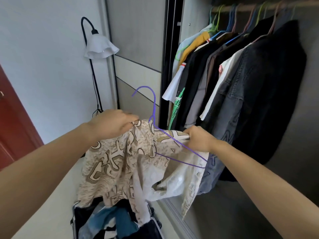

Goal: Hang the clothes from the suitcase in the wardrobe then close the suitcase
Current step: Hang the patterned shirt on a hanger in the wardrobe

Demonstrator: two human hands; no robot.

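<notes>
A beige patterned shirt (124,163) hangs between my hands in front of the open wardrobe. My left hand (112,123) grips its collar area on the left. My right hand (198,138) pinches the shirt's other shoulder together with an arm of a purple wire hanger (153,107), whose hook points up and left. The hanger lies partly inside the shirt. Below, the open suitcase (76,219) stands on the floor with blue and dark clothes (120,219) inside. The wardrobe rail (248,7) carries several hung garments.
Dark jackets and shirts (255,87) fill the rail on coloured hangers at the right. A sliding wardrobe door (138,57) stands just behind the hanger. A black floor lamp with a white shade (101,47) stands by the wall, and a red door (15,121) is at the left.
</notes>
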